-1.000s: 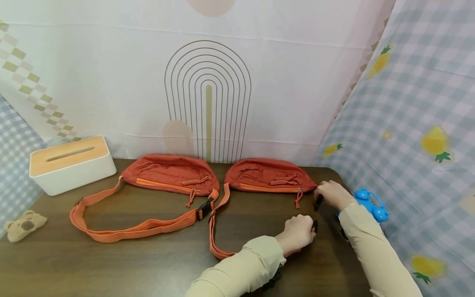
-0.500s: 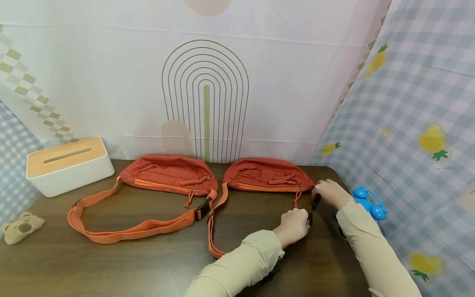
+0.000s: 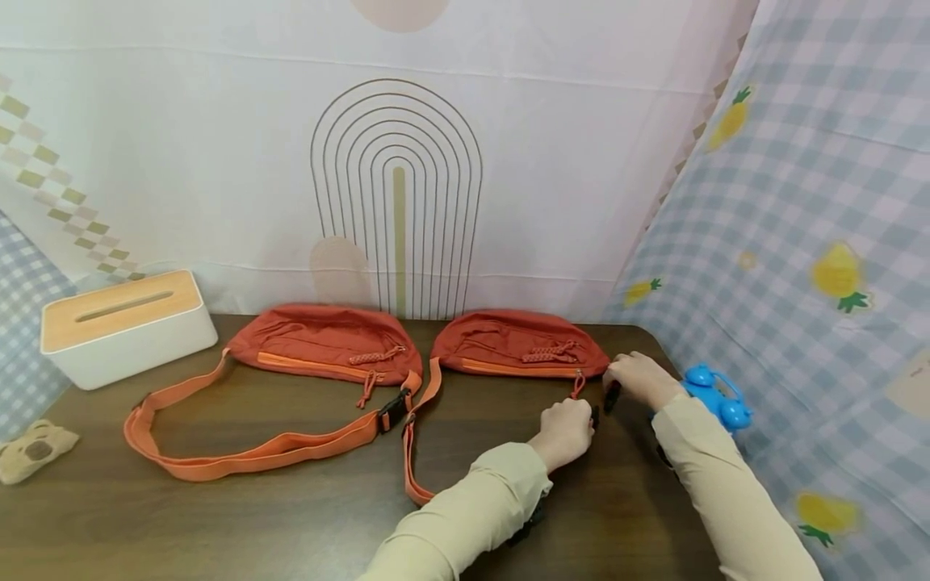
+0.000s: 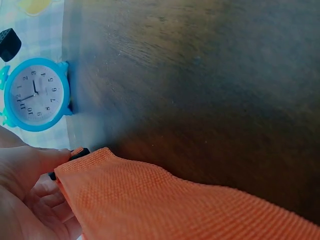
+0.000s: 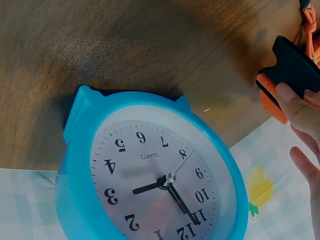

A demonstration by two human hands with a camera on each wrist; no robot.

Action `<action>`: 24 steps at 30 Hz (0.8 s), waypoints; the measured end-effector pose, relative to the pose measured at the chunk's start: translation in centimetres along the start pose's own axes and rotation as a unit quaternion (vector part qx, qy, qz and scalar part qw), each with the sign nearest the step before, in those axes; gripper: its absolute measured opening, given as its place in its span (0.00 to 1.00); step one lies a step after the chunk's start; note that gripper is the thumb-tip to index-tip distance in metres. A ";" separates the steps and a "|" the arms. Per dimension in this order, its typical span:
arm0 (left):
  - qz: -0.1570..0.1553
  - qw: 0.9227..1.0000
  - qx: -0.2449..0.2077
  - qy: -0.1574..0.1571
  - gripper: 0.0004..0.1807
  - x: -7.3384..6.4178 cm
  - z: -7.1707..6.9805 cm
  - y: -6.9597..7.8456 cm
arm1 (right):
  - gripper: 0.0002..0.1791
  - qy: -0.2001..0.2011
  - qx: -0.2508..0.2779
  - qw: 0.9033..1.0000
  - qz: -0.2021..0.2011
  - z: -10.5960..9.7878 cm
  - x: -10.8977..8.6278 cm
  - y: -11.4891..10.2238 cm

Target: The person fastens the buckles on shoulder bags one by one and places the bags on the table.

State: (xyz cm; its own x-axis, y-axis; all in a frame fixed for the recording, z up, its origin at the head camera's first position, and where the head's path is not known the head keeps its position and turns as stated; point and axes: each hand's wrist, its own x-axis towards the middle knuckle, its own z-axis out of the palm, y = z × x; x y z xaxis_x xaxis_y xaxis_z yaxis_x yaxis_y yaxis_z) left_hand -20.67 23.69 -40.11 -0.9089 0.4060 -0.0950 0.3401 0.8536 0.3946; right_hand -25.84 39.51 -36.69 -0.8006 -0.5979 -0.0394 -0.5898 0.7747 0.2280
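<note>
Two red waist bags lie side by side at the back of the table in the head view. The left bag [image 3: 327, 343] has its orange strap [image 3: 240, 468] joined by a black buckle [image 3: 393, 410]. At the right bag [image 3: 508, 343], my right hand [image 3: 643, 379] grips a black buckle half [image 5: 290, 67] near the bag's right end. My left hand [image 3: 563, 434] pinches the other black buckle half [image 4: 79, 154] at the end of the right bag's orange strap [image 4: 160, 200]. The two halves are close together but apart. Fingers partly hide both.
A blue alarm clock [image 3: 715, 397] stands just beyond my right forearm, near the checked cloth [image 3: 785, 307]. At the left are a white tissue box [image 3: 134, 343] with a wooden lid and a beige bear-faced item [image 3: 36, 452]. A curtain [image 3: 545, 177] hangs behind the table.
My left hand has moved forward, bringing its buckle half closer to the one in my right hand. The right hand has stayed nearly still, and the head view has shifted slightly right.
</note>
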 end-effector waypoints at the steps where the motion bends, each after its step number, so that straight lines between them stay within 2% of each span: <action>1: 0.001 1.000 0.000 0.001 0.15 0.0 0.0 0.0 | 0.12 0.000 0.000 1.000 -0.001 -0.1 0.0 -0.1; 10: 0.003 1.000 0.017 0.024 0.13 0.3 0.2 0.2 | 0.10 0.017 -0.013 1.000 -0.020 -0.1 0.2 -0.5; 20: 0.003 0.999 0.018 0.039 0.12 0.7 0.6 0.1 | 0.07 -0.014 -0.002 1.000 -0.014 -0.3 0.1 -0.9; 24: 0.007 0.999 0.017 0.046 0.14 0.8 0.8 0.0 | 0.07 -0.009 -0.001 1.000 -0.024 -0.4 0.0 -1.0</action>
State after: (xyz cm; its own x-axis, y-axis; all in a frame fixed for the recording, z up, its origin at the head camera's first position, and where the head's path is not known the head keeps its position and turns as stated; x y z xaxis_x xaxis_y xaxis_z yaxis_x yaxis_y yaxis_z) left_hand -21.17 24.30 -40.88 -0.9219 0.3874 -0.0038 0.3595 0.8593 0.3638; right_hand -25.23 38.61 -36.59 -0.7726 -0.6312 -0.0683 -0.6281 0.7443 0.2268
